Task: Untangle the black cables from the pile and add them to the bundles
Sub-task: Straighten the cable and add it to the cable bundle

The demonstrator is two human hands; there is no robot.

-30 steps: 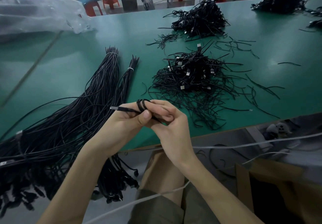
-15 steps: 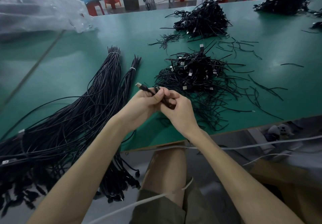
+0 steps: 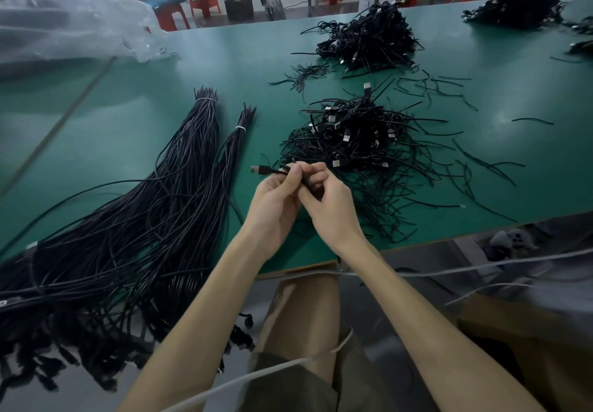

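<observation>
Black cable: pinched in both hands above the near part of the green desk, between the bundles and the pile. Sticks out leftward from the left hand, plug end free in the air. Left hand: thumb and curled fingers closed round the cord just behind the plug. Right hand: pressed against the left, fingers curled on the cord's other stretch; possibly a small coil tucked inside, hard to tell behind the knuckles. Pile of tangled cables and loose ties just beyond the hands, slightly right. Two tied bundles lying to the left, fanning toward the near edge and hanging off it, thinner bundle beside the thicker. Farther back, a second heap; a clear plastic bag at the far left.
</observation>
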